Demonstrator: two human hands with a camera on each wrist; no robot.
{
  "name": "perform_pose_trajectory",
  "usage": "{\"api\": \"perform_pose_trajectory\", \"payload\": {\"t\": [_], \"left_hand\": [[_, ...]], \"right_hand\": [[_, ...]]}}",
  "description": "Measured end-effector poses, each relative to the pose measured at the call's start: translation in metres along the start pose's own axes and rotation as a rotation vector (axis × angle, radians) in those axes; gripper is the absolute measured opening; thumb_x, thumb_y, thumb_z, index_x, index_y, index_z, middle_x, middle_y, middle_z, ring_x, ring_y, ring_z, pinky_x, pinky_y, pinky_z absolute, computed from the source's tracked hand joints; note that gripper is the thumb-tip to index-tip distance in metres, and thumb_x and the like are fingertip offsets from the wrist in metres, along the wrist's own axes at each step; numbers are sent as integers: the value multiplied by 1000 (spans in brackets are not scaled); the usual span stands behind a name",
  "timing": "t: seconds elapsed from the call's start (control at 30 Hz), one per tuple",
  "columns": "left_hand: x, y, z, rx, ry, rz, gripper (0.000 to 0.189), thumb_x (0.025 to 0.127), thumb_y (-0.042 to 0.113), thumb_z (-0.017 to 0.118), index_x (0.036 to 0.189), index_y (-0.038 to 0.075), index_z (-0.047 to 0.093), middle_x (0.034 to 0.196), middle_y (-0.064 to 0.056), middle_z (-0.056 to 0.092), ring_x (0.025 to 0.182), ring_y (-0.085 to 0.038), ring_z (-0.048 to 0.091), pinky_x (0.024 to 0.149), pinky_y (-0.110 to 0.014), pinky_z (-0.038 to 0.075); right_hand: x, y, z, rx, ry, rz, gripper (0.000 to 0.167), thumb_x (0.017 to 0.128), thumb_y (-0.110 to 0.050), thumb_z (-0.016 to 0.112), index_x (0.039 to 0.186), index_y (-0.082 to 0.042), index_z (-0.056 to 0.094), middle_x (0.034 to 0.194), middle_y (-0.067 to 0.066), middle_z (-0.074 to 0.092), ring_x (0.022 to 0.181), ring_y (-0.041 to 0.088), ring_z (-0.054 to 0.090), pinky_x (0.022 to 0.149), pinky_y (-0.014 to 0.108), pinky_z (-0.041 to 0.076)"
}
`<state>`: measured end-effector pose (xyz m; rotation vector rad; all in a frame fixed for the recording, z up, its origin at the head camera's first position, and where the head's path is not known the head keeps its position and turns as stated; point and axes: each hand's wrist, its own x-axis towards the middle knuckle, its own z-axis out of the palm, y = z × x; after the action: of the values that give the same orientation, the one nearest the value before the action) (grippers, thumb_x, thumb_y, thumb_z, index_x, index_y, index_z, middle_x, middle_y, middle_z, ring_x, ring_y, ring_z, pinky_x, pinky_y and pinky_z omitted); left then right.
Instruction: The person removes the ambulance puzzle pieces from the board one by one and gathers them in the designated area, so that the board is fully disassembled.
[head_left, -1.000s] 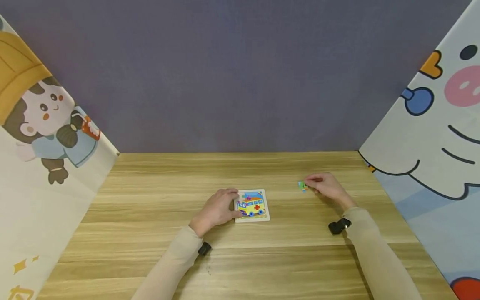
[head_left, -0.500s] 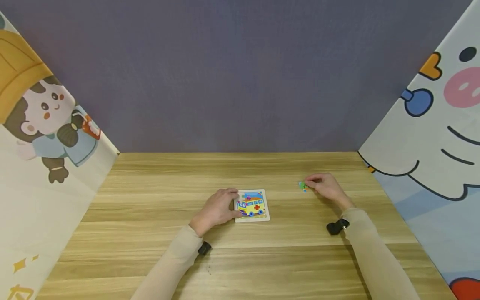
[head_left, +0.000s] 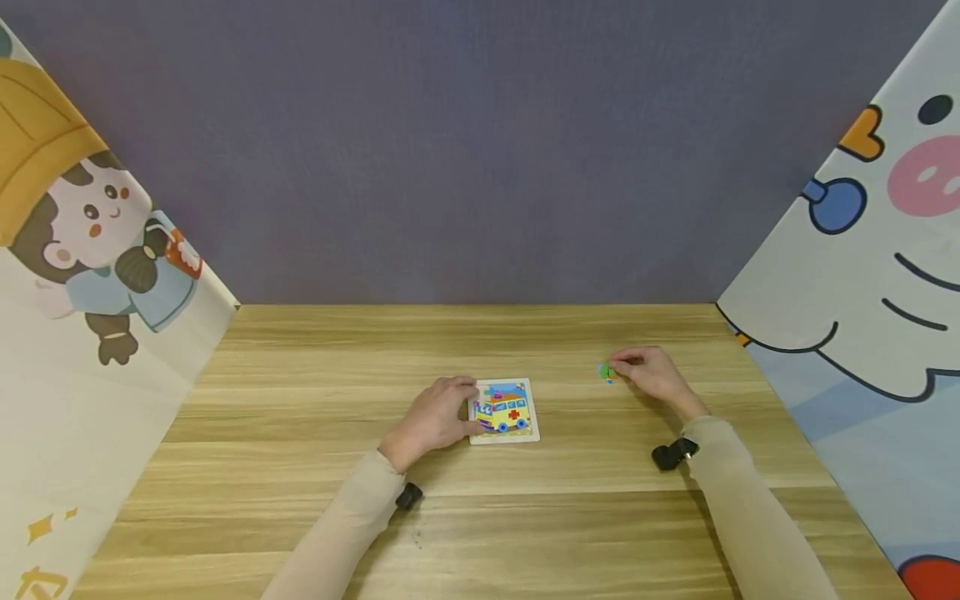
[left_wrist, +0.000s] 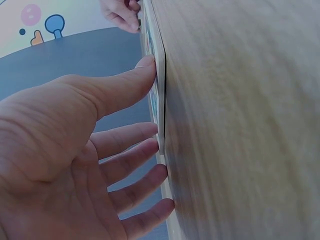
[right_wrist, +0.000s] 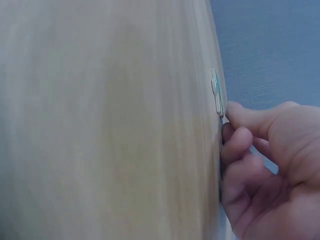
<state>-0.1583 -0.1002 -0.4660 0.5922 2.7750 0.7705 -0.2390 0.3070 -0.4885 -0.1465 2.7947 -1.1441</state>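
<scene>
A small square jigsaw puzzle (head_left: 504, 412) with a white frame lies flat on the table, showing a yellow ambulance with a red cross. At its left side rests my left hand (head_left: 438, 417). In the left wrist view, the thumb (left_wrist: 131, 85) lies on the puzzle's top, while fairly straight fingers touch its edge and the table. To the right, my right hand (head_left: 652, 371) pinches a small green and blue puzzle piece (head_left: 604, 372) at its right edge. The right wrist view shows this puzzle piece (right_wrist: 217, 94) low at the tabletop beside the thumb and curled fingers.
The wooden table (head_left: 360, 350) ends at a grey back wall (head_left: 480, 150). Cartoon-printed panels stand on the left (head_left: 90, 250) and right (head_left: 862, 275). Each wrist wears a small black camera.
The small puzzle piece has turned slightly under my right fingers, and my right wrist has shifted a little to the left. My left hand and the framed puzzle have stayed still.
</scene>
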Motion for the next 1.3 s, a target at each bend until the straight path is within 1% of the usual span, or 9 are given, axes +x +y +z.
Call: {"api": "perform_pose_trajectory", "payload": {"t": [0.07,0.13,0.17,0.37,0.53,0.63,0.93,1.13,1.3], "left_hand": [[0,0,0,5,1,5,64,93,35,84,144,2,64,163,-13,51,153,-39,44,126,-60,37],[0,-1,1,11,1,5,64,93,36,84,144,3,64,163,-12,51,153,-39,44,126,-60,37],[1,-1,1,13,2,4,64,93,36,84,144,3,64,163,-12,51,153,-39,43,126,-60,37],[0,1,0,8,6,-6,63,93,35,84,144,3,65,164,-12,50,153,-39,43,126,-61,36],[0,0,0,8,8,-3,63,93,35,84,144,3,65,163,-12,50,154,-39,43,125,-62,36],[1,-1,2,17,5,1,63,93,36,84,143,4,66,163,-12,51,153,-39,44,125,-61,38],[2,-2,3,32,9,10,62,92,35,85,142,4,67,162,-13,52,151,-38,46,123,-61,40],[2,-3,3,24,12,14,61,92,34,85,142,3,67,161,-13,52,150,-39,46,123,-61,40],[2,-3,3,26,2,5,62,93,35,84,143,4,66,162,-12,51,152,-37,45,125,-60,38]], "right_hand": [[0,1,1,-8,36,-12,34,109,-25,63,127,1,75,126,24,75,109,39,72,95,49,60],[-1,0,2,-17,72,-18,34,108,-26,64,127,0,76,128,25,74,121,44,69,105,58,55],[-1,0,3,-14,82,-15,34,108,-27,64,127,0,76,129,25,74,122,45,68,106,58,55],[1,-8,8,-21,81,-29,35,107,-28,66,127,-1,76,127,23,75,120,42,70,104,56,56],[2,-13,13,-20,87,-38,32,106,-27,67,124,-2,77,121,20,78,112,36,74,95,41,58],[1,-16,16,-8,82,-34,32,106,-27,67,124,-3,77,121,19,78,111,34,74,92,37,58],[-1,-23,25,-9,63,-81,28,107,-22,66,125,-3,77,125,21,76,115,40,72,99,55,59],[-1,-34,35,3,65,-98,27,105,-22,69,122,-4,79,126,21,76,117,41,71,104,58,56],[-1,-43,45,11,51,-107,26,104,-23,70,120,-5,80,124,19,77,116,38,71,103,56,56]]}}
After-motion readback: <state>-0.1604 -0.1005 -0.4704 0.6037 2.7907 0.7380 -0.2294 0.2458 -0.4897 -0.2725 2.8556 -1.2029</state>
